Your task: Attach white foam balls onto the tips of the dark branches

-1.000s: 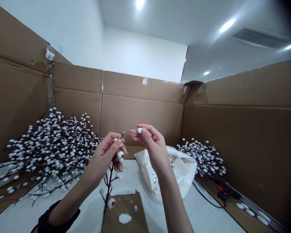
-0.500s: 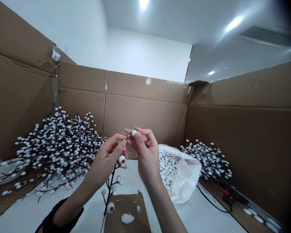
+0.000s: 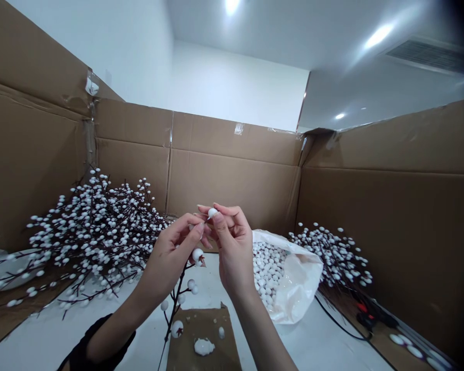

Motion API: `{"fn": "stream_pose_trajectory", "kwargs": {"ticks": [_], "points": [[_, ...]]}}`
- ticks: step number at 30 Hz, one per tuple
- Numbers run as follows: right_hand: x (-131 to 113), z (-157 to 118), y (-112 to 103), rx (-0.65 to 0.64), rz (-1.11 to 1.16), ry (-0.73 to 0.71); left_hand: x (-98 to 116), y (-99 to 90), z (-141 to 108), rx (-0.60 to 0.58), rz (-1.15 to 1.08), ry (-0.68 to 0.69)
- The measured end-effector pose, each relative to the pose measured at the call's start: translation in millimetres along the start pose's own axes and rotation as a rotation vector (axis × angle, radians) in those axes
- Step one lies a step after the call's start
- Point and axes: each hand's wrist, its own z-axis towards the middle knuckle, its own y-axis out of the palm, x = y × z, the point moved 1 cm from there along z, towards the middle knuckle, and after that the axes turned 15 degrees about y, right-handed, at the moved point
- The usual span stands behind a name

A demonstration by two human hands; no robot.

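In the right hand [image 3: 235, 245], one berry [image 3: 212, 212]; left hand [image 3: 172, 250], one stem [image 3: 174, 310].

Head camera: worn, above the table [image 3: 313, 348]
Facing: forward across the table, ceiling [image 3: 294, 31] included
Range: near the table

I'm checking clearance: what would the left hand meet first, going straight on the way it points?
The left hand would probably meet the right hand or its bead; depth between them is unclear.
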Motion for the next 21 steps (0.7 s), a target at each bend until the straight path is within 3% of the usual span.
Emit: {"fn": "stream_pose_trajectory", "kwargs": {"ticks": [21], "points": [[0.1, -5.4, 3.4, -0.034, -0.052, -0.040, 5.0, 4.3, -4.8, 0.065, -0.014, 0.052]]}}
